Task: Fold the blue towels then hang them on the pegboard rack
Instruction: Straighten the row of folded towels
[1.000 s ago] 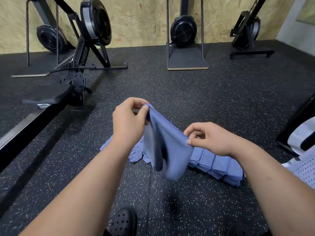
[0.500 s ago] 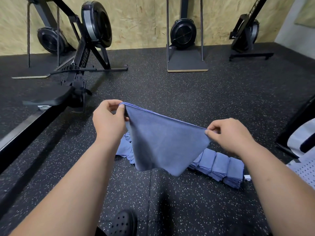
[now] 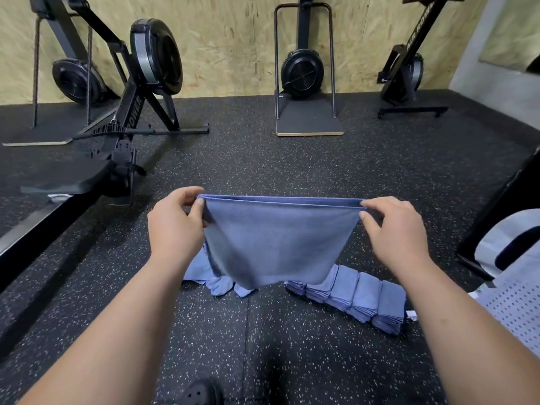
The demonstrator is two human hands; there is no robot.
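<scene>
A blue towel (image 3: 277,241) hangs doubled over in the air, its top edge stretched level between my hands. My left hand (image 3: 175,226) pinches its left top corner, and my right hand (image 3: 394,229) pinches the right top corner. Behind and below it on the black rubber floor lies a loose heap of unfolded blue towels (image 3: 213,276). To the right of the heap sits a row of folded blue towels (image 3: 365,299). The white pegboard rack (image 3: 517,311) shows at the right edge, only partly in view.
A black rowing machine (image 3: 125,121) stretches along the left, its rail running toward me. More fan machines (image 3: 302,71) stand against the plywood wall. A dark frame (image 3: 496,206) leans at the right. My black shoe (image 3: 198,393) shows at the bottom.
My hands moved apart and levelled out, pulling the bunched, slanted towel into a taut flat rectangle with a straight top edge. The view tilted up slightly.
</scene>
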